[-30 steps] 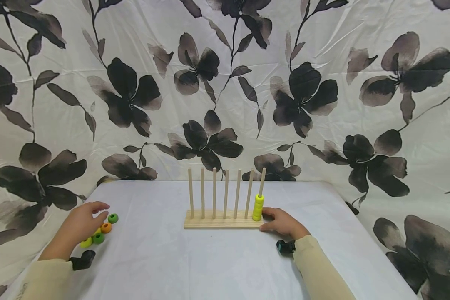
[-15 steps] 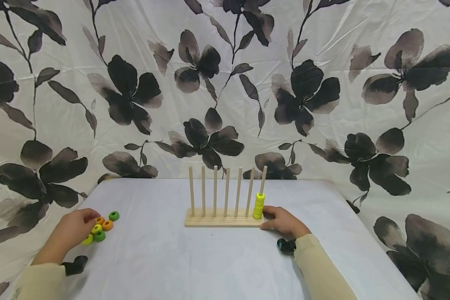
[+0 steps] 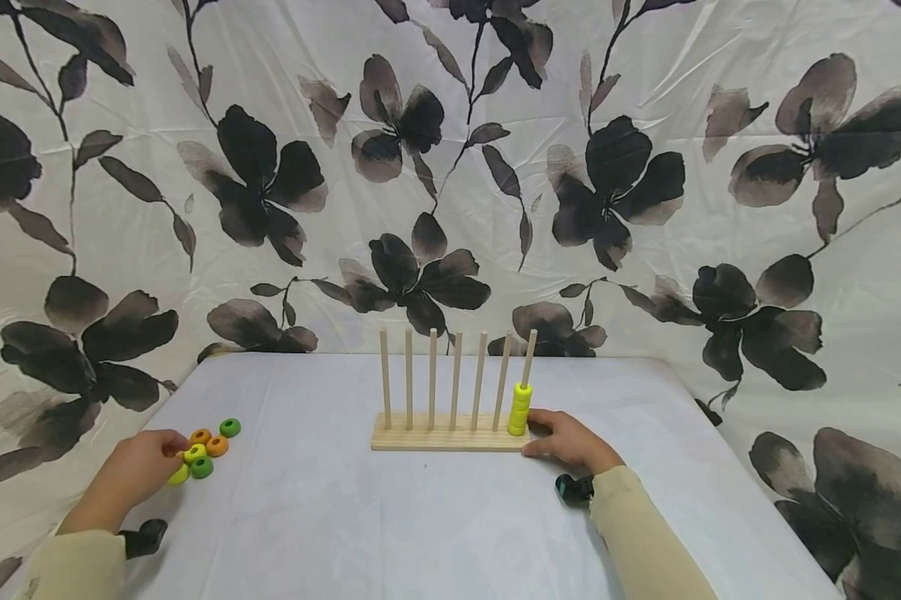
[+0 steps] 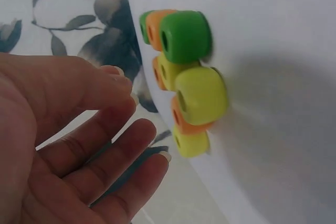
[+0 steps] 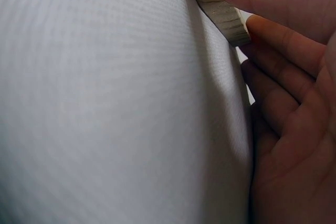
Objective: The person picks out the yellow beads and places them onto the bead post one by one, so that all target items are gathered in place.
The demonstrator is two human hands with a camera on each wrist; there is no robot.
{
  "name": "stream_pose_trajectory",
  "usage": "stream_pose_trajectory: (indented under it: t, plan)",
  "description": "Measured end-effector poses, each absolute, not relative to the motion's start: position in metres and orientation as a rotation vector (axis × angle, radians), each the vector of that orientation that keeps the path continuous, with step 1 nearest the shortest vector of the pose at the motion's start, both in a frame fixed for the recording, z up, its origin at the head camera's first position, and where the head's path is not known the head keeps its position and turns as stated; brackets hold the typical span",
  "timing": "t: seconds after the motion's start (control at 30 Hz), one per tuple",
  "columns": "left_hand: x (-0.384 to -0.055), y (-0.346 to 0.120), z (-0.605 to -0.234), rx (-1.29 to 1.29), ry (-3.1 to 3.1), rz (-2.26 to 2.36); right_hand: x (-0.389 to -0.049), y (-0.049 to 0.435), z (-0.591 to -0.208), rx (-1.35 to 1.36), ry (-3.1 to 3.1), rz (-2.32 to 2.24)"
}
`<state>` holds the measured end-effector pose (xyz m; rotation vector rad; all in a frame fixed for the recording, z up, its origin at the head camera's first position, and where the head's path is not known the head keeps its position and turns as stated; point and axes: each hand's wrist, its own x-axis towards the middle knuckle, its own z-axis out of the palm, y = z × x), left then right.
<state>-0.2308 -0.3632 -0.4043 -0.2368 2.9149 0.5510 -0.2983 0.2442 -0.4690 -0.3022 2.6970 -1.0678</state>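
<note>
Near the table's left edge my left hand (image 3: pixel 131 468) hovers beside a small cluster of loose beads. In the left wrist view its thumb and forefinger come close together, the other fingers half bent, with no bead between them. A yellow bead (image 4: pixel 202 97) lies closest to the fingertips, and a green bead (image 4: pixel 188 38) and orange beads sit around it. My right hand (image 3: pixel 568 442) grips the right end of the wooden peg stand (image 3: pixel 442 442), thumb in front and fingers behind. Yellow beads (image 3: pixel 520 408) are stacked on its rightmost peg; the other pegs are bare.
A white cloth (image 3: pixel 390 525) covers the table. Behind it hangs a floral curtain (image 3: pixel 495 208). Dark wrist cameras, such as the one (image 3: pixel 573 489) by the right sleeve, sit under both wrists.
My left hand has drawn back from above the beads to their left side, uncovering an orange and a yellow bead. The right hand keeps its grip on the stand.
</note>
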Motion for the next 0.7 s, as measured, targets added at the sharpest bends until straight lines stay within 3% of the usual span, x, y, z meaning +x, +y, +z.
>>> stream_pose_trajectory:
  t: [0.7]
  plan:
    - [-0.229,-0.370,-0.424,-0.270,2.908,0.583,-0.302,0.246,-0.473,-0.316,2.701,-1.074]
